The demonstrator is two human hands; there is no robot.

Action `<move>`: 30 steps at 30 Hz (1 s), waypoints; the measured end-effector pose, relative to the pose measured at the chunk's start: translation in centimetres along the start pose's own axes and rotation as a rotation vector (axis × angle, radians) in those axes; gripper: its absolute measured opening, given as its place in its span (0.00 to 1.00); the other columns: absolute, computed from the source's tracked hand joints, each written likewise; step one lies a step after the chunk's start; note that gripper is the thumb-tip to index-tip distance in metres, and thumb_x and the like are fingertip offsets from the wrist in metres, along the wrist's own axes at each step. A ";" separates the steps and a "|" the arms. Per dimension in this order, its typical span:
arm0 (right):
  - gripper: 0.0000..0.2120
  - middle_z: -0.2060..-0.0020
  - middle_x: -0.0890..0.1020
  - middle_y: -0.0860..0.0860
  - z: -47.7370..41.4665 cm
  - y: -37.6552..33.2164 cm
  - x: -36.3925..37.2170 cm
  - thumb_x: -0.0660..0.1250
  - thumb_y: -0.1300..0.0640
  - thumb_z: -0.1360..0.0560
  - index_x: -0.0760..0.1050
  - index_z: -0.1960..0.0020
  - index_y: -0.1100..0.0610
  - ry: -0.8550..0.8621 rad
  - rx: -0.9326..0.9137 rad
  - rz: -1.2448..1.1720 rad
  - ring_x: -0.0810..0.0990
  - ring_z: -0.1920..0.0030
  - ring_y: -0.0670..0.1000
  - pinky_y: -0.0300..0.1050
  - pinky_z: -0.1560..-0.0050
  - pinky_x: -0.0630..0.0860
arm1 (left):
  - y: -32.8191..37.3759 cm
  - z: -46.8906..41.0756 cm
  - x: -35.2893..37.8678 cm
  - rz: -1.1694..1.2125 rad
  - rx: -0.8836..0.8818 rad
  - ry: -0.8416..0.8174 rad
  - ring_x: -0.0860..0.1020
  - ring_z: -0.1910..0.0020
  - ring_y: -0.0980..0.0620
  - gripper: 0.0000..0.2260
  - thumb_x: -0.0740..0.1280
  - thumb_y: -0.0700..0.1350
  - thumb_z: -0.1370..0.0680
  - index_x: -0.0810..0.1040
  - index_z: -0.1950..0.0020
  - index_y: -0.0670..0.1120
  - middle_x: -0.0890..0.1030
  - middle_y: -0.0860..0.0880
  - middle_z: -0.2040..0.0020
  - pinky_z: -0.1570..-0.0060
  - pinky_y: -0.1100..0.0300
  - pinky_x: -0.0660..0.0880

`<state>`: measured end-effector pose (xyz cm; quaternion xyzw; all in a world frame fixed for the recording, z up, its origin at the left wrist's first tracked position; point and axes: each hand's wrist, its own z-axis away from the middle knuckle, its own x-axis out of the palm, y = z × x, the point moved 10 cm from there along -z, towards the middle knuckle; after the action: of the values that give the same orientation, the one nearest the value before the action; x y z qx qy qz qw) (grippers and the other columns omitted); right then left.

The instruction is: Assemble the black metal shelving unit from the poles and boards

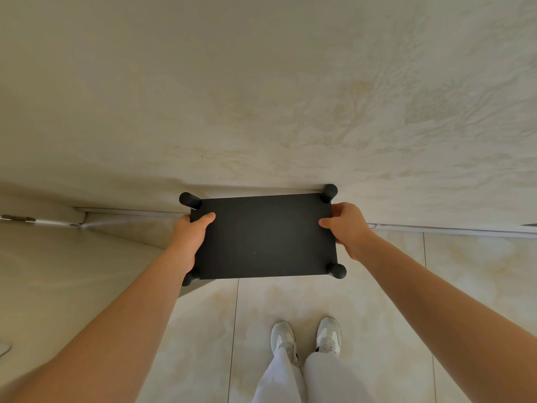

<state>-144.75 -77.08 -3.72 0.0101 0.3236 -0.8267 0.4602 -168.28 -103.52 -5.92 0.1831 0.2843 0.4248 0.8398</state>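
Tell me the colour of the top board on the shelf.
Matte black top board, clearest in the head view.

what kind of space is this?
Probably a home interior: glossy cream floor tiles, a marble-patterned wall, a door hinge at left. The left hand and right hand grip the black top board.

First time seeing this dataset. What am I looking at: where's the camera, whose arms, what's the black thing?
No robot here: one wide-angle camera worn on a person's head, looking down past their arms. The left hand and right hand each grip a short edge of the black board, thumbs on top. It is the top of the shelving unit; a round pole end shows at each of its four corners. It sits by a pale wall, above the tiled floor; what lies under the board is hidden. At the bottom: the person's white shoes.
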 end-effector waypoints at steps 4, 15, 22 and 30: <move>0.16 0.45 0.80 0.58 -0.1 0.3 -0.1 0.66 0.69 0.25 0.73 0.38 0.61 0.010 0.012 -0.056 0.80 0.45 0.60 0.60 0.41 0.78 | 0.0 0.0 -0.1 -0.001 0.004 0.002 0.78 0.52 0.47 0.07 0.70 0.52 0.22 0.74 0.51 0.52 0.80 0.49 0.50 0.57 0.52 0.71; 0.17 0.42 0.79 0.58 -0.2 0.1 -0.4 0.66 0.67 0.23 0.72 0.35 0.62 -0.045 -0.011 -0.051 0.79 0.45 0.57 0.51 0.44 0.79 | 0.2 1.0 -0.5 -0.057 0.047 0.053 0.77 0.51 0.46 0.13 0.69 0.51 0.21 0.73 0.41 0.48 0.78 0.49 0.50 0.46 0.44 0.73; 0.21 0.39 0.77 0.60 -0.1 -0.5 -1.2 0.65 0.63 0.22 0.69 0.29 0.62 -0.053 -0.018 0.007 0.77 0.39 0.60 0.54 0.37 0.77 | 1.6 1.6 -1.2 -0.258 0.165 0.156 0.76 0.47 0.43 0.17 0.69 0.45 0.21 0.73 0.34 0.40 0.78 0.42 0.41 0.49 0.49 0.70; 0.20 0.35 0.73 0.69 1.4 -0.2 -2.2 0.64 0.64 0.23 0.70 0.33 0.69 0.021 -0.040 0.128 0.73 0.35 0.68 0.66 0.36 0.73 | 2.2 3.9 -2.5 -0.452 0.241 0.223 0.73 0.38 0.42 0.23 0.70 0.40 0.22 0.69 0.29 0.41 0.71 0.40 0.32 0.49 0.55 0.68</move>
<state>-143.21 -76.12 -1.80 0.0304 0.3435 -0.7887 0.5089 -168.33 -104.53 -0.95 0.1657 0.4572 0.2073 0.8488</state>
